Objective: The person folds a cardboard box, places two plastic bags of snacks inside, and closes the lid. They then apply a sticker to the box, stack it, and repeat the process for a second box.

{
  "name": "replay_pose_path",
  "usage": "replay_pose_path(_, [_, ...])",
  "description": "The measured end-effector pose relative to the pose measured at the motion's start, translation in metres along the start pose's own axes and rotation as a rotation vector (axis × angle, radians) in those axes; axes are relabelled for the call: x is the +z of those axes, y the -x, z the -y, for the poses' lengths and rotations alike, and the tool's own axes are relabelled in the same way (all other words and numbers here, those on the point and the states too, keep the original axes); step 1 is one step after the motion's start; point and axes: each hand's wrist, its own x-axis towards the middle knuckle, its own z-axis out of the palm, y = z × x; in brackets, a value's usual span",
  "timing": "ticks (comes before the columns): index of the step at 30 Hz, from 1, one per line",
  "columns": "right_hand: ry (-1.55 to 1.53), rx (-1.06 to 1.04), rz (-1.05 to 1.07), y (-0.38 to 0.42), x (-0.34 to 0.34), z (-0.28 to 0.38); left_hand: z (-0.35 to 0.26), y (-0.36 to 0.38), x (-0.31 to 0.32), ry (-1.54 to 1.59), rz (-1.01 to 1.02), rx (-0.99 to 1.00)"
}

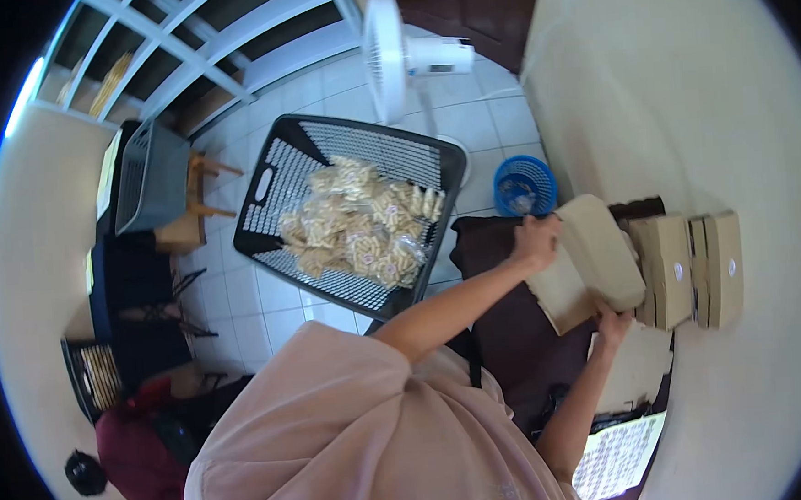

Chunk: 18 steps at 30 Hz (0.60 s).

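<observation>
A brown cardboard box (568,286) with its flap or lid (602,251) raised is between my two hands, over a dark brown table cover (517,353). My left hand (536,242) is closed on the box's far left edge. At the near right corner, my right hand (614,322) has its fingers wrapped on the cardboard. Whatever lies inside the box is hidden from this angle. Just right of it stand folded boxes (672,270) with a round white sticker, and another stickered stack (723,269) leans by the wall.
On the tiled floor, a large dark crate (347,125) holds many bagged pale snacks (362,220). A blue basket (524,164) and a white fan (398,59) stand beyond. Printed sheets (619,457) lie at the near right. Another person in maroon (142,454) is at the lower left.
</observation>
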Motion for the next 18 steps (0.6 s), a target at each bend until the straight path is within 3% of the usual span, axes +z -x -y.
replay_pose_path(4, [0.257, -0.021, -0.037, -0.030, -0.020, -0.007, -0.010, -0.017, 0.020, 0.158, 0.050, 0.059])
replay_pose_path(6, [0.307, 0.060, -0.120, -0.036, -0.019, -0.007, -0.002, -0.020, 0.025, 0.434, 0.098, 0.203])
replay_pose_path(9, [0.452, 0.081, -0.127, -0.026, -0.013, 0.006, -0.001, -0.006, -0.021, 0.591, 0.169, 0.197])
replay_pose_path(11, [0.399, 0.162, -0.139, -0.025, -0.008, 0.005, 0.012, 0.010, -0.050, 0.604, 0.121, 0.207])
replay_pose_path(13, [0.158, 0.144, -0.348, -0.017, 0.005, 0.010, 0.028, 0.029, -0.088, 0.690, 0.042, 0.166])
replay_pose_path(14, [0.126, 0.220, -0.249, -0.034, -0.015, -0.002, 0.045, 0.039, -0.103, 0.734, -0.013, 0.113])
replay_pose_path(17, [0.172, 0.173, -0.147, -0.037, -0.029, -0.007, 0.121, 0.071, -0.151, 0.754, -0.274, -0.004])
replay_pose_path(18, [0.189, 0.187, -0.158, -0.027, -0.026, 0.002, 0.165, 0.077, -0.162, 0.611, -0.427, 0.019])
